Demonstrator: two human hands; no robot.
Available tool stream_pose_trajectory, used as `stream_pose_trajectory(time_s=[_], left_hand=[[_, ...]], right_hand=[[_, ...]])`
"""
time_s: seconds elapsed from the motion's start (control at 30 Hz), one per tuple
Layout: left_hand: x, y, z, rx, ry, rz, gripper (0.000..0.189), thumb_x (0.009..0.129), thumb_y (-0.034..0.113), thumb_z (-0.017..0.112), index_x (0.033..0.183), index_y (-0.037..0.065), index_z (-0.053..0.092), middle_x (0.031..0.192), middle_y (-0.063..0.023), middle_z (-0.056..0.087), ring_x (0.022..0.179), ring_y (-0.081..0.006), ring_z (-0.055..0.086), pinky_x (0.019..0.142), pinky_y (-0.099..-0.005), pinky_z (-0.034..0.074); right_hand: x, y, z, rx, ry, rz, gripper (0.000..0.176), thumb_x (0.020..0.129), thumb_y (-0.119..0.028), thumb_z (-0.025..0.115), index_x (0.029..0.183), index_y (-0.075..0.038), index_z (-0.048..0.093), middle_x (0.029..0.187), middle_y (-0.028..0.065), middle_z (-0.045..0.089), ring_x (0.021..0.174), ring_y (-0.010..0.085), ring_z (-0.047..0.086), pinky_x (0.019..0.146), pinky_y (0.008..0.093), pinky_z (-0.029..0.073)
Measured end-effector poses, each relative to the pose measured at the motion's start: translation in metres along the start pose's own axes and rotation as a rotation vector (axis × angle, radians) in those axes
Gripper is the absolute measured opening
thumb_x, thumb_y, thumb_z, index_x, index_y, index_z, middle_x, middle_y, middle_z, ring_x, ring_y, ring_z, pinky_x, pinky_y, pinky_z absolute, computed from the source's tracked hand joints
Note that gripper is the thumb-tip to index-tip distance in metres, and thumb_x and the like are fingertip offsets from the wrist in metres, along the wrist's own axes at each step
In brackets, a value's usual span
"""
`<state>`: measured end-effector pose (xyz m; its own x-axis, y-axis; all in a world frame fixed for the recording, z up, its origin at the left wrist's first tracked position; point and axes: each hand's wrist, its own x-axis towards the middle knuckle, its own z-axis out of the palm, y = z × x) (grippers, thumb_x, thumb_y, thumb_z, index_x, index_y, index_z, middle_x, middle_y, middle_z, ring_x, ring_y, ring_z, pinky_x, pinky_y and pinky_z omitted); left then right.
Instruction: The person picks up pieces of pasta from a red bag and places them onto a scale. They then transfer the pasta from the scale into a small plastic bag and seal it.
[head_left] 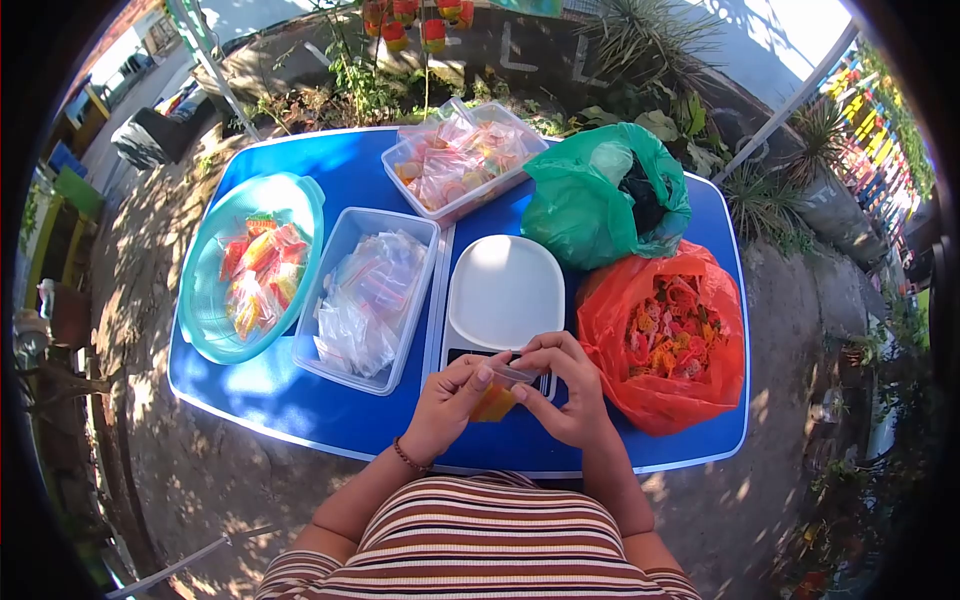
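Pinching a small plastic bag (493, 403) are both hands (445, 405) (572, 395).

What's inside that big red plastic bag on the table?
The red bag holds a heap of small pieces, mostly red, orange and yellow, visible through its open top. Anything beneath that upper layer is covered.

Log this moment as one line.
left hand: holding small clear bag, yellow contents; right hand: at bag's top edge; white scale: partly hidden behind hands
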<state>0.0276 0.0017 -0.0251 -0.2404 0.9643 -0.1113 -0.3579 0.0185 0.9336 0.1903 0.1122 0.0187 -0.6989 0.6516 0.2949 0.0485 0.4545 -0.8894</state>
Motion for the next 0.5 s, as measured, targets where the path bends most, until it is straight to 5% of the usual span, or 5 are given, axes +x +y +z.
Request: stream_pose_trajectory(time_s=[0.07,0.17,0.5], left_hand=[[0.001,-0.004,-0.009,0.124,-0.036,0.112,0.035,0.108,0.029,0.058,0.117,-0.002,0.072,0.11,-0.0132,0.075,0.118,-0.0172,0.065,0.098,-0.0337,0.053],[-0.003,0.008,-0.009,0.031,-0.027,-0.016,0.025,0.104,0.019,0.065,0.115,-0.003,0.07,0.107,-0.0143,0.075,0.108,-0.0163,0.069,0.092,-0.0312,0.056],[-0.005,0.023,0.005,0.34,-0.018,0.316,0.006,0.1,0.004,0.066,0.103,-0.001,0.067,0.104,-0.0097,0.069,0.098,-0.013,0.07,0.086,-0.027,0.057]], right_hand=[[-0.003,-0.005,-0.008,0.115,-0.045,0.239,0.011,0.085,-0.003,0.076,0.09,0.001,0.067,0.091,0.0078,0.064,0.088,0.0148,0.062,0.073,0.0264,0.049],[-0.011,0.011,-0.011,0.04,-0.028,0.068,0.01,0.085,0.0,0.073,0.088,0.003,0.063,0.086,0.0088,0.062,0.075,0.0134,0.06,0.067,0.0238,0.047],[-0.014,0.006,-0.004,-0.041,0.14,-0.172,0.009,0.078,0.005,0.07,0.083,0.001,0.063,0.08,0.0101,0.062,0.067,0.0195,0.058,0.06,0.0285,0.048]])
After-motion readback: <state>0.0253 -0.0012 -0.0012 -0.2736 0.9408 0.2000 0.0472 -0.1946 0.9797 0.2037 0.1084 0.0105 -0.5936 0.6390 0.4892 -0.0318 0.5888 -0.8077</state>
